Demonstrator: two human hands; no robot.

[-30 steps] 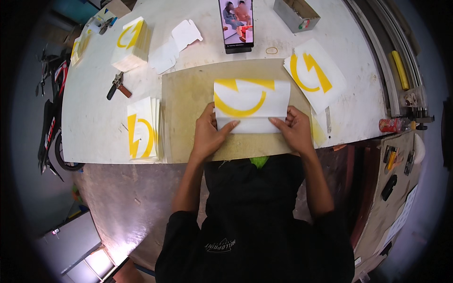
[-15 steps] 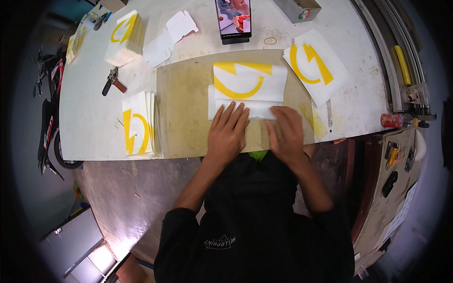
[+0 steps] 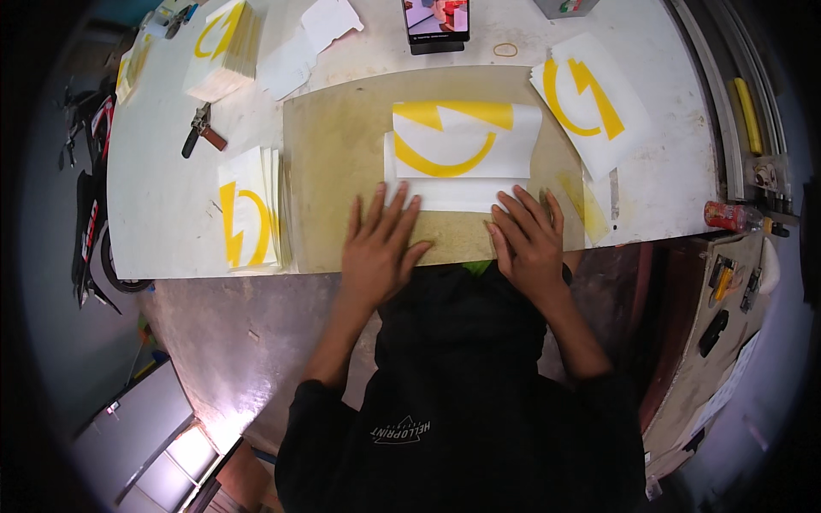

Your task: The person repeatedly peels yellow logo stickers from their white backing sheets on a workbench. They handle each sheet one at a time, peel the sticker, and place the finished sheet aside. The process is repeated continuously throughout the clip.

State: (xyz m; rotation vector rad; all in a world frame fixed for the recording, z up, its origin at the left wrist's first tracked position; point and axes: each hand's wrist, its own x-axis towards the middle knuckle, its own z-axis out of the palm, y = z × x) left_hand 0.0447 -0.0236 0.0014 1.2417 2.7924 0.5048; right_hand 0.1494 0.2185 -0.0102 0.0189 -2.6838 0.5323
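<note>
A white paper sheet with a yellow printed design lies partly folded on a tan mat in front of me. Its plain white near strip shows below the printed panel. At that strip's left end, my left hand rests with fingers spread, fingertips at the paper's edge. My right hand lies at the strip's right end, fingers stretched out and touching the near edge. Neither hand grips anything.
The tan mat covers the table's middle. Printed paper stacks stand at left, far left and right. A clamp-like tool, a phone on a stand, a rubber band and a bottle are around.
My left hand has slid left off the paper's middle to its left end. The right hand's fingers have spread out flat along the near edge. The view has shifted slightly.
</note>
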